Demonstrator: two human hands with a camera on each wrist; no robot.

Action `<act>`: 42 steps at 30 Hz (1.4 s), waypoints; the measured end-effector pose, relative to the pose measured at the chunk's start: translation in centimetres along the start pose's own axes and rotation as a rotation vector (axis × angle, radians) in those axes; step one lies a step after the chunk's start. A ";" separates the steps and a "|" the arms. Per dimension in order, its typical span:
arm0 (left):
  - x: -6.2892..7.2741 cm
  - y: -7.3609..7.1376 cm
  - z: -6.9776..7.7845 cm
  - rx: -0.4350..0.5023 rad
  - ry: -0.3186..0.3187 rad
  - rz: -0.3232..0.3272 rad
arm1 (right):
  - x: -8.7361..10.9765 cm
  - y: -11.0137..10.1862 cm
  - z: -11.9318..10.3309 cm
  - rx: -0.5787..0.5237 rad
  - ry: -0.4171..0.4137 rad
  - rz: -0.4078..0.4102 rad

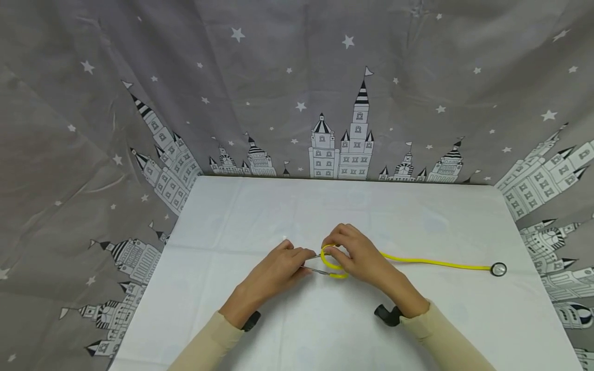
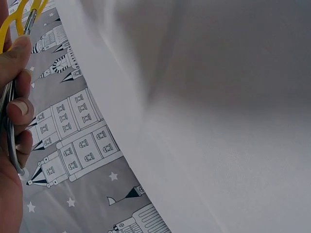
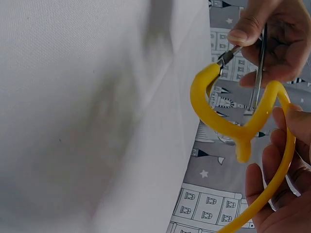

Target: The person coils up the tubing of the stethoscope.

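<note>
A stethoscope with yellow tubing (image 1: pixel 436 262) stretches across the middle and right of the white table. Its round chest piece (image 1: pixel 498 269) lies at the right end of the tube. My left hand (image 1: pixel 280 265) grips the metal ear tubes (image 1: pixel 317 271); a pale ear tip (image 2: pixel 23 174) shows below its fingers in the left wrist view. Close by on the right, my right hand (image 1: pixel 359 255) holds the yellow tubing near its fork. The right wrist view shows the forked yellow piece (image 3: pixel 243 132) curving between both hands, with the long tube running across the right fingers.
The white-covered table (image 1: pixel 241 216) meets a grey curtain (image 1: pixel 260 93) printed with castles and stars at its back and sides. Black wrist-worn pieces (image 1: pixel 389 315) show beneath both wrists, beside beige sleeves (image 1: pixel 445 335).
</note>
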State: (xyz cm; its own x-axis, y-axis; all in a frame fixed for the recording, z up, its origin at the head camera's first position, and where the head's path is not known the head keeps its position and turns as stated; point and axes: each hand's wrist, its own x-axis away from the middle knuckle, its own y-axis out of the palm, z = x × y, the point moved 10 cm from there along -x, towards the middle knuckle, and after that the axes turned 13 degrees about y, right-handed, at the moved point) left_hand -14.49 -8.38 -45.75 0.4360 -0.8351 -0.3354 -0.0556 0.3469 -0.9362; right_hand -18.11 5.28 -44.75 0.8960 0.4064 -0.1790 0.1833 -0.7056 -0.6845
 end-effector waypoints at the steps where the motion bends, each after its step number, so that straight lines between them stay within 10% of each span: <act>1: -0.1 0.0 0.1 0.002 0.004 0.001 | 0.0 0.1 0.0 0.001 0.001 -0.003; 42: -0.7 0.4 1.7 0.064 0.059 0.043 | -0.1 1.0 3.1 -0.075 0.131 -0.142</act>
State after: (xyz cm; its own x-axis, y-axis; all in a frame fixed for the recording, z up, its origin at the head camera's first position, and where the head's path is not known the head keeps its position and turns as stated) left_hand -13.32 -6.92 -45.75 0.3808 -0.8418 -0.3826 -0.0149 0.4081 -0.9128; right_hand -19.30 6.29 -47.60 0.9030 0.4295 0.0118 0.3364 -0.6897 -0.6412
